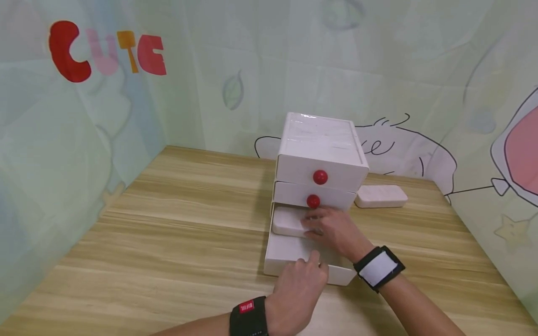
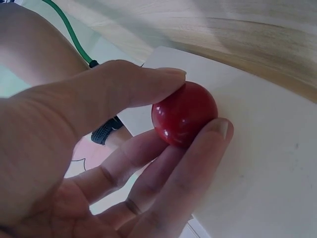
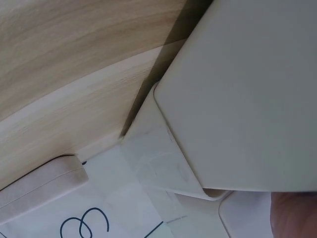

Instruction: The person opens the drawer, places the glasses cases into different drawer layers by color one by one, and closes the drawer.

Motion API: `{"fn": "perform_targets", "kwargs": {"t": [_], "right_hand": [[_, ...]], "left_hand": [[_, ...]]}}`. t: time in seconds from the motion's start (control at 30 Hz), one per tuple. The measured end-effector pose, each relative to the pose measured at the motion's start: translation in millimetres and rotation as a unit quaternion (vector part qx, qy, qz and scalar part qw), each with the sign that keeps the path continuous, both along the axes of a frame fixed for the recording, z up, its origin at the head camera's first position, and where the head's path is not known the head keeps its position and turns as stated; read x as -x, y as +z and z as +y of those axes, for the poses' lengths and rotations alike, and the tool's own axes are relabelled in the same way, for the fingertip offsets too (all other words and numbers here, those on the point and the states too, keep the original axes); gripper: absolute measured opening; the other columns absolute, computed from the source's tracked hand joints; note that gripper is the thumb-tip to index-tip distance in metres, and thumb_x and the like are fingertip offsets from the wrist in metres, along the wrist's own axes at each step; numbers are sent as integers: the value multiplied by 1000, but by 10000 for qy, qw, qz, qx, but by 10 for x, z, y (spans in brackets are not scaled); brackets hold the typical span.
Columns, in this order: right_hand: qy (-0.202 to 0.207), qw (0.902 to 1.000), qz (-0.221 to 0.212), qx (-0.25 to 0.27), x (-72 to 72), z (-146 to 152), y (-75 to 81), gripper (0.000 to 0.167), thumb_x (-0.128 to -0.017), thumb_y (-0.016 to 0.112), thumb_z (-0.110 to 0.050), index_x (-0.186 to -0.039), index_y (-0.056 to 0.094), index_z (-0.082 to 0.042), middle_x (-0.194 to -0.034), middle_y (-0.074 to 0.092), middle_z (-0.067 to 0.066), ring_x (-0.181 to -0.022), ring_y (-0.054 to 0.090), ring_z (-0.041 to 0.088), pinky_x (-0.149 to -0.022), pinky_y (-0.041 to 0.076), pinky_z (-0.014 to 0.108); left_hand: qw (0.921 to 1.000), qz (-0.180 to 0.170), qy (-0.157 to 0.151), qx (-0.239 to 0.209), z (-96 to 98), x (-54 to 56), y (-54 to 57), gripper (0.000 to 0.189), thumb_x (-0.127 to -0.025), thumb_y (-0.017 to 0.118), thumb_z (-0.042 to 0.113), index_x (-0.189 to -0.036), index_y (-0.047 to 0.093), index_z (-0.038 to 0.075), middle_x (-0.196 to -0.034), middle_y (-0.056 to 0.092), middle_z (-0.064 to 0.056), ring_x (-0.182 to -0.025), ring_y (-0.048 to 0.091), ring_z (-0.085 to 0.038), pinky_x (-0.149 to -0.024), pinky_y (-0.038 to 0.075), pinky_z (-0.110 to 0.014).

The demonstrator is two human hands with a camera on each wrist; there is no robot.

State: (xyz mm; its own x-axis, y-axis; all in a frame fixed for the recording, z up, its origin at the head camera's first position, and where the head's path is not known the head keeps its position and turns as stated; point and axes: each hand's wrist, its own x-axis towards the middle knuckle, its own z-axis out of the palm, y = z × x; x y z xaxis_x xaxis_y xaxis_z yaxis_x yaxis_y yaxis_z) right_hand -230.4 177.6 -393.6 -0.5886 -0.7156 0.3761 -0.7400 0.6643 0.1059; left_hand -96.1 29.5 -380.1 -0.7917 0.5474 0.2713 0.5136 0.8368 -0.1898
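Observation:
A small white drawer unit (image 1: 321, 135) stands on the table, its bottom drawer (image 1: 286, 249) pulled out toward me. My left hand (image 1: 296, 291) is at that drawer's front. In the left wrist view, its thumb and fingers pinch a round red knob (image 2: 183, 114) on the white drawer front (image 2: 267, 148). Inside the drawer, toward the back, lies a white rounded case (image 1: 287, 221). My right hand (image 1: 336, 231) reaches in from the right and holds the case's right end between thumb and fingers. Only a sliver of the right hand (image 3: 294, 215) shows in the right wrist view.
Two upper drawers with red knobs, the top knob (image 1: 320, 177) and the middle knob (image 1: 313, 201), are closed. Another white case (image 1: 380, 196) lies on the wooden table (image 1: 189, 224) right of the unit. Printed cloth walls (image 1: 260, 70) surround the table.

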Motion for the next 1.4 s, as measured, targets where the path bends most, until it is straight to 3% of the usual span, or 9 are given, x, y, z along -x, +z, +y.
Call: {"fn": "perform_targets", "kwargs": {"t": [0.53, 1.03, 1.4], "right_hand": [[-234, 9989, -231, 326, 24, -28, 12, 27, -79, 88, -24, -104, 82, -16, -98, 80, 0, -84, 74, 14, -79, 61, 31], [-386, 9983, -182, 384, 41, -46, 12, 20, -80, 87, -22, -98, 82, -14, -94, 80, 2, -77, 70, 12, -75, 60, 30], [-478, 9979, -222, 388, 47, -51, 12, 27, -81, 86, -21, -105, 81, -11, -95, 80, 4, -72, 68, 10, -73, 59, 29]], "left_hand": [[9999, 56, -28, -119, 0, 6, -6, 16, -80, 83, 20, -91, 72, 20, -85, 59, 0, -64, 66, -14, -52, 52, -25], [9999, 92, -53, -127, 6, 4, -2, 14, -81, 82, 20, -91, 73, 20, -86, 59, 1, -64, 65, -14, -54, 53, -25], [9997, 190, -78, -149, -3, 3, -9, 17, -78, 84, 21, -91, 72, 20, -86, 58, 1, -63, 63, -14, -54, 53, -25]]}}
